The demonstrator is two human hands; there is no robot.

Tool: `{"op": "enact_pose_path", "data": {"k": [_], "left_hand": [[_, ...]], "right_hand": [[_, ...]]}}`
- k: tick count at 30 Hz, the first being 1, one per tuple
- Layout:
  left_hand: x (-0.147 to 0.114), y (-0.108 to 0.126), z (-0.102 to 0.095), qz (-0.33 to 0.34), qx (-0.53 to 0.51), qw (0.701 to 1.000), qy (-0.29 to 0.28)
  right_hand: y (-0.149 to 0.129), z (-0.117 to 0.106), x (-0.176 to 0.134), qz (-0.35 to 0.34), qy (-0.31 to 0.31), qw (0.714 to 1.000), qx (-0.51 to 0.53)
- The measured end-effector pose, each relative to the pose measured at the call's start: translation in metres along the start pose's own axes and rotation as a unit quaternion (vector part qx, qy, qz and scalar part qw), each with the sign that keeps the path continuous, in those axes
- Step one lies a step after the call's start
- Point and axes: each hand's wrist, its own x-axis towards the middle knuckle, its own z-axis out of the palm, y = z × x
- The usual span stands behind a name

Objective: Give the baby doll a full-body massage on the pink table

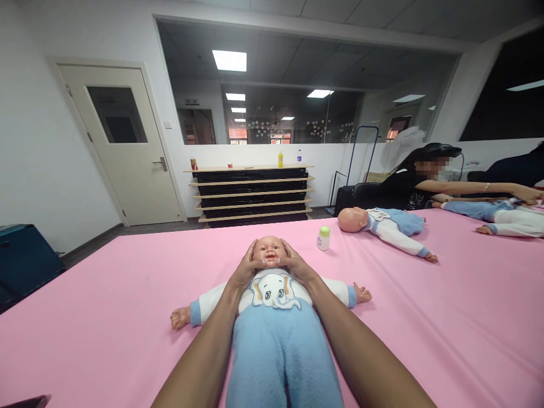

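A baby doll (276, 328) in a blue and white outfit with an elephant on its chest lies on its back, arms spread to both sides. Its head (269, 246) is cupped between my two hands. My left hand (245, 270) wraps the cheek on the left, thumb resting beside the mouth. On the other cheek my right hand (300, 267) mirrors it, with its thumb near the chin and mouth. The fingers of both hands curve round the sides of the head and are partly hidden. Beyond my right hand stands a small white jar with a green lid (323, 238).
A pink cover (106, 317) lies over the table. A second doll (393, 224) lies at the right. Farther right, a person in black (410, 175) reaches over another doll (497, 215). Shelving (253, 192) with bottles stands by the back wall.
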Motion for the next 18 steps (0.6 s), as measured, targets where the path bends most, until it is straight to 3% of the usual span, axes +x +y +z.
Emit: {"op": "enact_pose_path", "data": {"k": [3,9,18], "left_hand": [[0.0001,0.0002,0.0012,0.003,-0.005,1.0,-0.003],[0.0014,-0.0004,0.0001,0.026,0.109,0.994,0.019],[0.0065,-0.0053,-0.0025,0.062,0.186,0.98,0.026]], "right_hand": [[0.0,0.0008,0.0,-0.009,0.002,1.0,-0.006],[0.0002,0.0009,0.0003,-0.037,0.015,0.997,-0.069],[0.0032,-0.0043,0.0017,-0.034,0.004,0.994,-0.1]]}}
